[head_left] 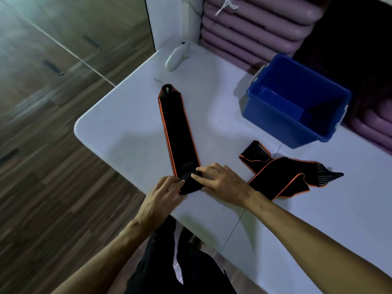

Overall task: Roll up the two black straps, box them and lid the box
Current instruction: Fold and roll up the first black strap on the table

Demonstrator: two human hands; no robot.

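Starting at the left of the frame, your left hand (164, 187) sits at the near edge of the white table (118, 128), just below centre. Its fingers are curled and pinch the near end of the long strap (179, 132), where the fabric is turned over into the start of a roll. That black strap with orange edging lies flat and runs from your hands up toward the upper middle of the frame, ending in a tapered tip with a small hole.

Up past that tip, near the top centre, a white handheld device (176, 57) lies on the table by the far edge.

Just right of your left hand, your right hand (220, 181) rests on the same rolled end. Its fingers are bent over the fabric and press it from the right, with the fingertips meeting those of the other hand on the fold.

Further right, at the middle right of the frame, the second strap (280, 177) lies loosely folded on the table, not rolled, with one short end toward the box and a ribbed, pointed end aimed at the right edge. Your right forearm crosses just below it.

Above that strap, in the upper right, the blue box (275, 115) stands open on the table, with no lid on it. I cannot tell whether anything lies inside; the interior is in shadow.
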